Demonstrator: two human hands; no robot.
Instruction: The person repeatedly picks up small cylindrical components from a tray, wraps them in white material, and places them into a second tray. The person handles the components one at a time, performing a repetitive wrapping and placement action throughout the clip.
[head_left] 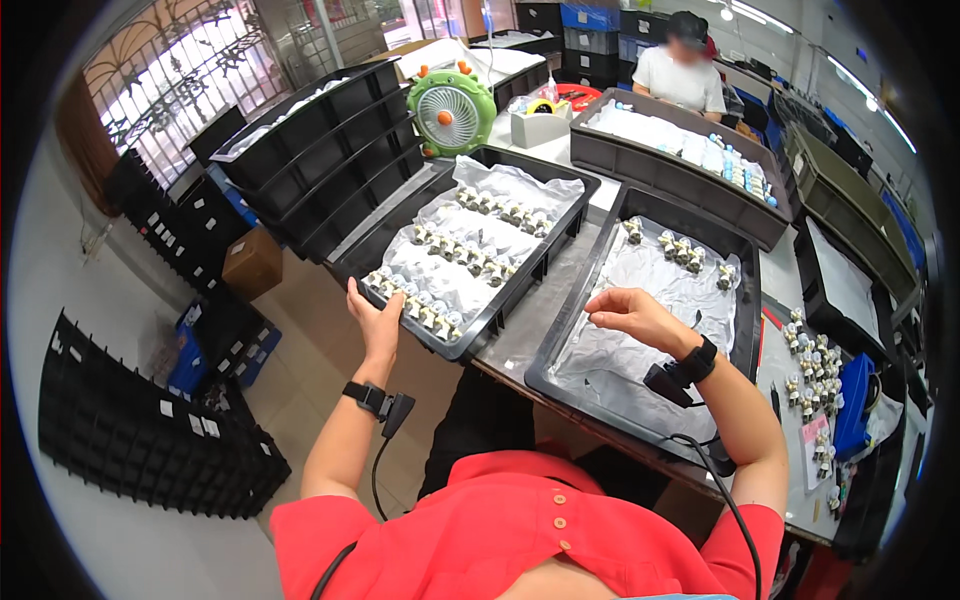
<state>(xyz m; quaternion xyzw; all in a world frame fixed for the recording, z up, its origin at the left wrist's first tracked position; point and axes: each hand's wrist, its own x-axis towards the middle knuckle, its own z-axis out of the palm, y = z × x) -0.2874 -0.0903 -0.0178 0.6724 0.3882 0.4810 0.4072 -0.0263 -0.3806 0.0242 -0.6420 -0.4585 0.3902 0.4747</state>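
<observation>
Gripping the near corner rim of the left black tray (520, 285), which overhangs the table edge, the left hand (375, 322) is closed on it. Rows of small white parts (455, 255) are carried inside. Rightward, the right hand (628, 312) is held with fingertips pinched together over the white-lined second tray (560, 340); whether anything is pinched cannot be told. Grey tabletop (530, 325) is exposed between the trays.
</observation>
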